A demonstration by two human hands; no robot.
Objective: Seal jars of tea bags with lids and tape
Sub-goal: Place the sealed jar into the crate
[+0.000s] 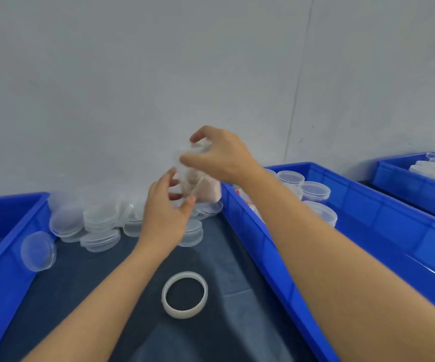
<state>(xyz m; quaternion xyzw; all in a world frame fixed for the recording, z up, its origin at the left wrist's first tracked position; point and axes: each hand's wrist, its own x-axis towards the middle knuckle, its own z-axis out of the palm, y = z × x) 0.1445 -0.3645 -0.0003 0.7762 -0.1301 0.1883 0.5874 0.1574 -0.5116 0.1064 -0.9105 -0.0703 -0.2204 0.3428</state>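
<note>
The jar [195, 184] is held above the table [237, 270]: left hand [164, 215] curls round its base, right hand [219, 152] grips the lid [198, 147] on top. Tape [184, 294] lies below.

Head cam, wide-angle, facing fwd and down, close over table [85, 296]

My left hand [165, 218]: bare, no glove, ring or watch. My right hand [221, 155]: bare likewise. Both my forearms: uncovered, no sleeve showing.
</note>
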